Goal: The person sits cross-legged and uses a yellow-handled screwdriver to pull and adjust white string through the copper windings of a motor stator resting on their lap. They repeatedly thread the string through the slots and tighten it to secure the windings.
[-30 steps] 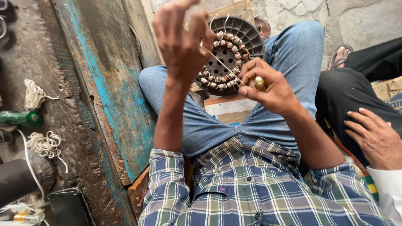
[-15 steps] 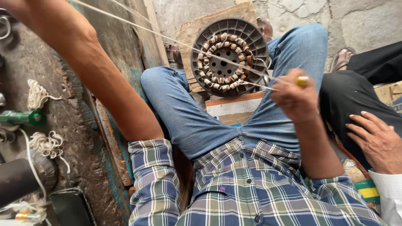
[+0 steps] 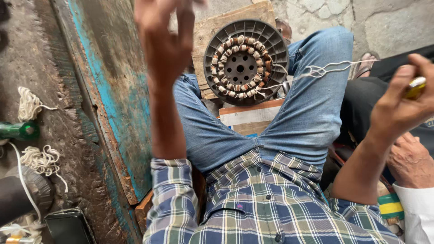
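A round grey motor stator (image 3: 246, 61) with copper coils in a ring leans on a wooden board (image 3: 226, 20) between my knees. White thread (image 3: 325, 70) runs from its coils rightward toward my right hand (image 3: 400, 106), which is closed on a small yellow-handled tool (image 3: 416, 87) out past my right knee. My left hand (image 3: 167, 40) is raised in front of the board, left of the stator, fingers pointing up and blurred; its fingertips leave the top of the frame, so whether it holds thread is unclear.
A worn plank with blue paint (image 3: 117, 90) runs along my left leg. Left of it lie a green bottle (image 3: 18, 130), string bundles (image 3: 40, 159) and a black phone (image 3: 68, 226). Another person's hand (image 3: 411, 162) and white sleeve (image 3: 418, 212) sit at the lower right.
My left arm swung out to the far left with the thread, then came back up beside the stator. My right hand moved right and up, drawing the thread out.
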A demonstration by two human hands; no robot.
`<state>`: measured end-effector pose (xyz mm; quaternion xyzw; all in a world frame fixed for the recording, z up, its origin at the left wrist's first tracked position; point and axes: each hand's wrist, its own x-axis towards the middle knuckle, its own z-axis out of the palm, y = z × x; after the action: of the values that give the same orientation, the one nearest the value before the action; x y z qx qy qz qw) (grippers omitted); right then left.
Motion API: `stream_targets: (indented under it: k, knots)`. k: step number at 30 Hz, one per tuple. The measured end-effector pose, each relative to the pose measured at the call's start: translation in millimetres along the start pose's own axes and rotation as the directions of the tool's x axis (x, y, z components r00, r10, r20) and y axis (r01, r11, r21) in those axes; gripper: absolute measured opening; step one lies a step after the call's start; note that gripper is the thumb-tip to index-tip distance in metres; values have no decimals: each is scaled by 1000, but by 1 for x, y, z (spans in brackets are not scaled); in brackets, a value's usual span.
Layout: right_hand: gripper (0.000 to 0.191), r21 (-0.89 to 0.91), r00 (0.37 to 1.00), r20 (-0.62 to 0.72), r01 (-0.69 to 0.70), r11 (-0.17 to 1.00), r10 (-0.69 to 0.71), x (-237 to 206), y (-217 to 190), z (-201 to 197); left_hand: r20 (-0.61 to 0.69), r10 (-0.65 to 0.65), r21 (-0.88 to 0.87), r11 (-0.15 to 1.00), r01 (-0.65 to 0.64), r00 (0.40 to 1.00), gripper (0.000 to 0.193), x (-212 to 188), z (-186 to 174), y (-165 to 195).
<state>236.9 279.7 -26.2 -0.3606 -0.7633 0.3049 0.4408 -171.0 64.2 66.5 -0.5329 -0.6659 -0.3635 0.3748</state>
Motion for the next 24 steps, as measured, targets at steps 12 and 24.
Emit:
stream_targets:
  k: [12,24]
  knots:
    - [27,94,734,592,348,933,-333,-6,-142,102,500,-495,-120,773,623,711,71,-104,-19,130]
    - [33,-96,780,599,295,951,-181,-37,-143,110,427,-559,-166,724,669,711,62,-126,-5,136]
